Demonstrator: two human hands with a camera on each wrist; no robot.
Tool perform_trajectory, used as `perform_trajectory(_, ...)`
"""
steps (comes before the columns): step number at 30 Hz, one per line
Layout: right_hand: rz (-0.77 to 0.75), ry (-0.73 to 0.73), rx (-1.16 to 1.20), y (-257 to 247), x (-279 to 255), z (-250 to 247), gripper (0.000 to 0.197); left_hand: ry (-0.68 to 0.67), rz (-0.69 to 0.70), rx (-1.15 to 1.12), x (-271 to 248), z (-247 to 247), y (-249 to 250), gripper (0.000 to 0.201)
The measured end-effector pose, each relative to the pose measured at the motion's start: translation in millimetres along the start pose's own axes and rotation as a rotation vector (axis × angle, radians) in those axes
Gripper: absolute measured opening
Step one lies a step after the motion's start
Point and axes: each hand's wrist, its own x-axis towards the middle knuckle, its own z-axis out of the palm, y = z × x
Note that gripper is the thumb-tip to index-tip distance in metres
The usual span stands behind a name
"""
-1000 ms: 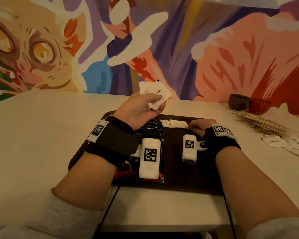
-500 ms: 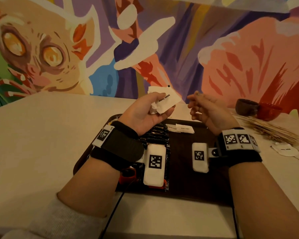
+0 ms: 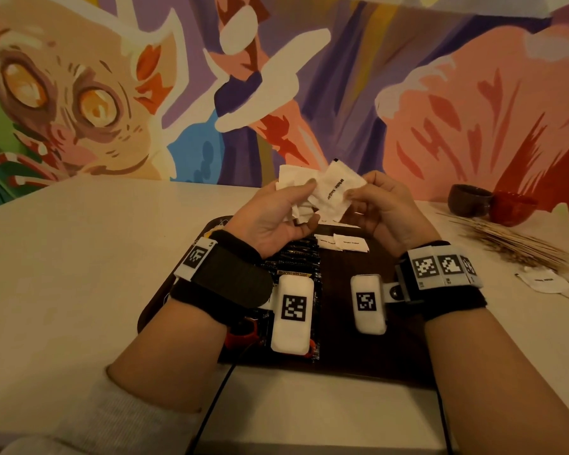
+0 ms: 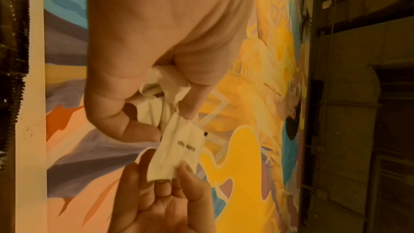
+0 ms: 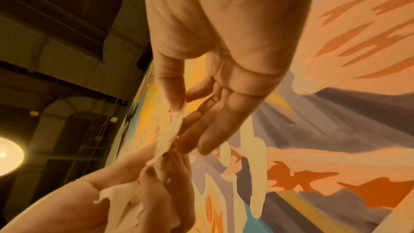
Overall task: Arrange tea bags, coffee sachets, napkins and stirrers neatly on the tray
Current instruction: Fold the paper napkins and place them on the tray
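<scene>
Above the far end of the dark brown tray (image 3: 339,290), my left hand (image 3: 273,211) grips a crumpled bunch of white sugar sachets (image 3: 293,178). My right hand (image 3: 385,208) pinches the foremost sachet (image 3: 337,192) of that bunch by its edge, between thumb and fingers. The left wrist view shows this sachet (image 4: 181,150) stretched between both hands; the right wrist view shows it (image 5: 168,130) edge-on. A row of black coffee sachets (image 3: 301,257) lies on the tray's left half. Two white sachets (image 3: 340,242) lie at its far middle.
A pile of wooden stirrers (image 3: 519,247) lies on the table right of the tray, with more white sachets (image 3: 546,284) near it. A brown bowl (image 3: 470,200) and a red bowl (image 3: 513,206) stand behind. A painted wall closes the table's far side.
My right hand has lifted off the tray, come up to the bunch in my left hand and taken hold of one sachet. The left hand has stayed raised.
</scene>
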Motion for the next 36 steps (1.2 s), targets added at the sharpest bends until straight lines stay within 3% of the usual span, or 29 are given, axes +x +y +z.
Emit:
perform_trajectory(4,-0.051,0.085,-0.009,2,3,-2,0.024,0.0,-0.019,0.015,-2,1,0,0.025)
perform_trajectory(11,-0.125,0.026,-0.086,6,4,0,0.022,-0.015,-0.034,0.084,-3,5,-2,0.024)
perform_trajectory(16,-0.108,0.03,-0.034,5,4,0,0.016,0.048,0.002,0.134,0,5,-3,0.032)
perform_trajectory(25,0.116,0.089,-0.069,13,11,-13,0.002,0.131,0.068,0.026,4,0,-2,0.035)
perform_trajectory(31,0.261,0.339,0.103,39,27,-31,0.008,0.142,0.083,-0.038,5,-3,1,0.033)
perform_trajectory(36,0.419,0.459,0.058,61,34,-40,0.014,0.133,0.082,-0.071,4,-3,2,0.027)
